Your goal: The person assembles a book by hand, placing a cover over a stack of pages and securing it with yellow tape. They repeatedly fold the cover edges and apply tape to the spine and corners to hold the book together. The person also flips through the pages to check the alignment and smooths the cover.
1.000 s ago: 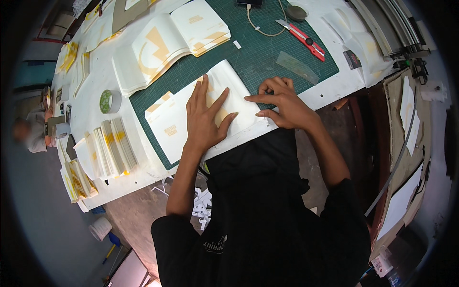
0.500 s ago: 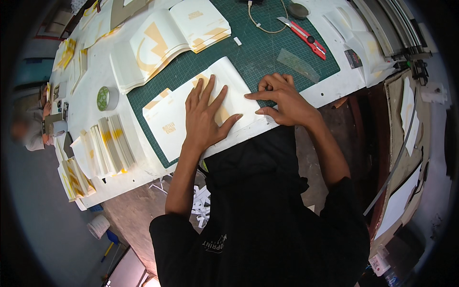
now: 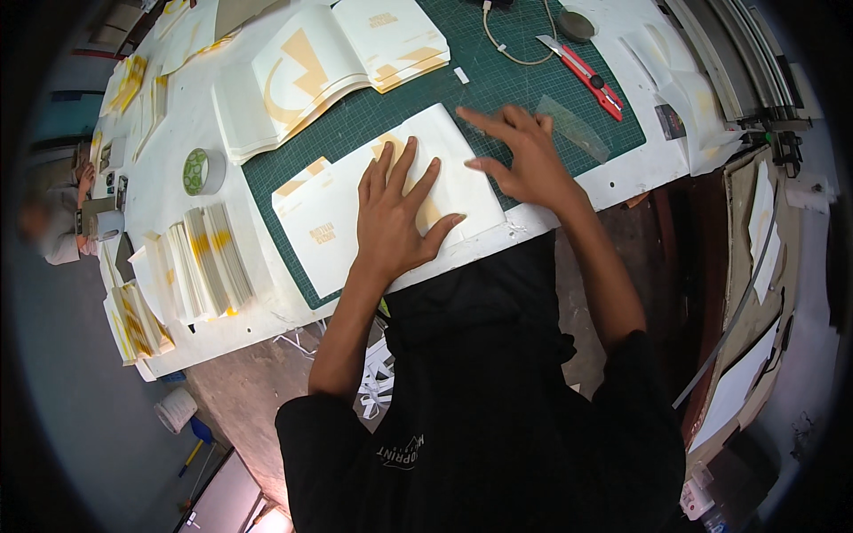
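A white printed sheet [image 3: 324, 209] with pale orange shapes lies near the table's front edge. Its right part looks folded over, with a smooth blank face. My left hand [image 3: 395, 213] rests flat on the sheet, fingers spread. Just at the sheet's right edge is my right hand [image 3: 529, 160], its index finger and thumb stretched apart and slightly blurred. Nothing shows between those fingers; whether the thumb touches the paper I cannot tell. Beneath the sheet lies a green cutting mat [image 3: 498, 75] with a grid.
A red utility knife [image 3: 591, 78] and a clear plastic strip [image 3: 573, 129] lie right on the mat. Behind the sheet sits an open stack of printed sheets [image 3: 311, 75]. At left are a tape roll [image 3: 204, 171] and bundled booklets [image 3: 209, 258]. Another person [image 3: 62, 226] is at far left.
My right hand has lifted from the sheet's right edge and moved away from me, its index finger and thumb spreading. My left hand stays flat on the sheet. The whole view has shifted slightly.
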{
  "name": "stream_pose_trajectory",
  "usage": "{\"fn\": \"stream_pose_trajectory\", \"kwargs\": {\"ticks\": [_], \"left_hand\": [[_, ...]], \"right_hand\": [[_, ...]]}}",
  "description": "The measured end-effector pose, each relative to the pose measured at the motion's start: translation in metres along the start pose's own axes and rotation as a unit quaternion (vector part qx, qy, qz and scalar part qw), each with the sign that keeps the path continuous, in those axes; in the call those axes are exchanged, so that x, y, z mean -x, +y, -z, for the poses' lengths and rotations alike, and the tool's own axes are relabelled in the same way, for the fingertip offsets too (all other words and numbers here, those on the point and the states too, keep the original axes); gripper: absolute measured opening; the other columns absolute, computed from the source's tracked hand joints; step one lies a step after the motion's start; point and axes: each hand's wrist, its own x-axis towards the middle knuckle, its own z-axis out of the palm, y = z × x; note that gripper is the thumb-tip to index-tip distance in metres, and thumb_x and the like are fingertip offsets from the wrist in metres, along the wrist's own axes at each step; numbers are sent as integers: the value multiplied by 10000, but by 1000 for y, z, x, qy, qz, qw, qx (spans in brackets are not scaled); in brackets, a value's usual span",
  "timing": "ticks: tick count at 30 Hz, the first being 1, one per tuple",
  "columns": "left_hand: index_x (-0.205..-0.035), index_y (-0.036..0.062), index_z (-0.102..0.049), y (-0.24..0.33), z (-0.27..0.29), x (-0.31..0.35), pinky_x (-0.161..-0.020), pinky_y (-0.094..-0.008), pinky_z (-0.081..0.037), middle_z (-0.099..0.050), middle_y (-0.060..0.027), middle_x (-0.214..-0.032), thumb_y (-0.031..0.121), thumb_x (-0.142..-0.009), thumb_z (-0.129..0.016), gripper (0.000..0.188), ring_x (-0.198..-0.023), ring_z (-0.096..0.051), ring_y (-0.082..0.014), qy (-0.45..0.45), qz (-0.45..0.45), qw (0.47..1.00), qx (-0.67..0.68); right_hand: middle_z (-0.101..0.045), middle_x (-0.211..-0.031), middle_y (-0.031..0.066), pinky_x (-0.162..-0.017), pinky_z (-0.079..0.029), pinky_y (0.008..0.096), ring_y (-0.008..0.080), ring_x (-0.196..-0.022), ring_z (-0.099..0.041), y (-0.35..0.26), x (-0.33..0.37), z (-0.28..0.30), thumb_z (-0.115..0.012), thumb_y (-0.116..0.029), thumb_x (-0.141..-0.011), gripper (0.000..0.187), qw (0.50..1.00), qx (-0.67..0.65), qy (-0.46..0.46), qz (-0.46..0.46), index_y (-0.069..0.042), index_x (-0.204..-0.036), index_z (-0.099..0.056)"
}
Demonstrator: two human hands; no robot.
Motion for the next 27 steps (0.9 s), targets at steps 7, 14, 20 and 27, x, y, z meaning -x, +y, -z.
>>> {"fn": "stream_pose_trajectory", "kwargs": {"ticks": [7,14,20,27], "left_hand": [[-1445,104,-659,-1,-1,0,-1236,-601,-273,-422,-202,-1653,490,-851,-830,728,-1548,-322,-464,-1,3,1000,4],[-1456,111,-645,-3,-2,1,-1245,-599,-266,-412,-207,-1659,507,-842,-833,755,-1548,-328,-455,-4,6,1000,-8],[-1514,-7,-507,-6,0,0,-1244,-530,-300,-430,-305,-1596,343,-949,-730,700,-1499,-402,-463,96,62,977,182],[-1429,-36,-536,-20,-7,10,-1211,-500,-370,-563,-273,-1455,174,-1021,-630,469,-1401,-508,-439,124,127,944,277]], "right_hand": [[-650,-1035,69,-915,-304,416,229,-1019,-592,9,-66,-13,-867,-340,-845,719,998,7,26,-49,-267,-1513,-613],[-657,-960,41,-931,-333,424,226,-930,-592,21,-84,-25,-873,-401,-837,681,998,-25,55,-33,-211,-1456,-663],[-635,-1186,108,-1048,-353,512,286,-1164,-586,-17,-2,-1,-891,-461,-798,800,989,-118,87,34,-165,-1486,-612],[-640,-1258,132,-1034,-365,517,317,-1158,-590,-61,59,-25,-883,-319,-826,681,985,4,167,-38,-64,-1403,-625]]}}
